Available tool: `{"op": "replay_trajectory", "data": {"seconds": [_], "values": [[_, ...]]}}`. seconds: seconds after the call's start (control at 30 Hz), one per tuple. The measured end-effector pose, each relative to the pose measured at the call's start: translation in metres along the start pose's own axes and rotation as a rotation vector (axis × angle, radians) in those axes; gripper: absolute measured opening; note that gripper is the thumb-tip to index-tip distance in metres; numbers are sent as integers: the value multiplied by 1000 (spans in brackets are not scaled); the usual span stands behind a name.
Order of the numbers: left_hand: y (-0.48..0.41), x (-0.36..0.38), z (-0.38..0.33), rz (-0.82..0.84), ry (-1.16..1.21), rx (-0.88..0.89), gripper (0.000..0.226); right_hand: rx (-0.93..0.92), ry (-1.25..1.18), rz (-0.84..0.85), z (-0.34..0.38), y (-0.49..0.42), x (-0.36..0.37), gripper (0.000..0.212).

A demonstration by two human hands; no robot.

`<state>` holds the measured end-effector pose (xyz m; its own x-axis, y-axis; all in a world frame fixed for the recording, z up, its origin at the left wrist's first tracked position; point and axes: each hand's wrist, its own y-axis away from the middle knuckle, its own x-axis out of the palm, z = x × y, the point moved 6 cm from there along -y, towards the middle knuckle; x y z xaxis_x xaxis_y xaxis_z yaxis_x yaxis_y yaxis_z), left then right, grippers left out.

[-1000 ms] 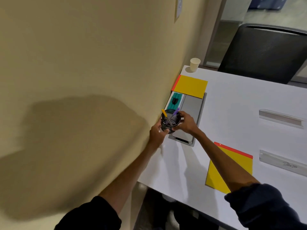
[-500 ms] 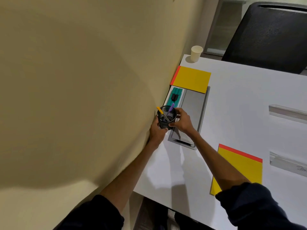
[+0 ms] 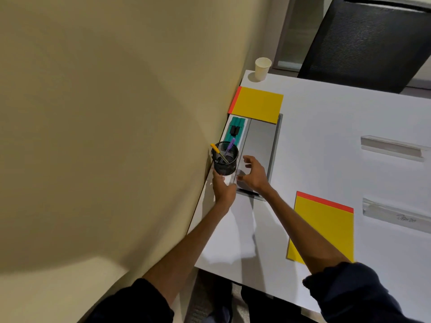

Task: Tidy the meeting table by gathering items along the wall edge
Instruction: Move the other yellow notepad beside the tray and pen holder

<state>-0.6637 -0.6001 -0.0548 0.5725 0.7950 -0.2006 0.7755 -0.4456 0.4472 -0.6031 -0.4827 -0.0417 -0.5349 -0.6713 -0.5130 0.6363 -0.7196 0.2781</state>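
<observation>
White surface, beige wall: our pen cup stands at the wall edge, left hand at its base, grip unclear, right hand spread and empty. We could tip it, brushing past, spilling pens.

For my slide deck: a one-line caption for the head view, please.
Mesh pen cup stands by the wall, left hand at its base, right hand open beside it.

Both forearms stretch forward, left grip straight-fingered, right grip loosely spread, its fingertips curled
</observation>
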Motion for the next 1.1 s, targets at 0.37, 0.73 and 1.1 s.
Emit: {"op": "replay_trajectory", "data": {"seconds": [0.37, 0.73, 1.1], "values": [[71, 78, 16, 311, -122, -83, 59, 114, 66, -198, -65, 84, -92, 59], [130, 148, 23, 454, -477, 88, 68, 326, 75, -329, -153, 168, -174, 52], [160, 185, 47, 572, -904, 109, 107, 591, 75, -322, -211, 220, -179, 75]]}}
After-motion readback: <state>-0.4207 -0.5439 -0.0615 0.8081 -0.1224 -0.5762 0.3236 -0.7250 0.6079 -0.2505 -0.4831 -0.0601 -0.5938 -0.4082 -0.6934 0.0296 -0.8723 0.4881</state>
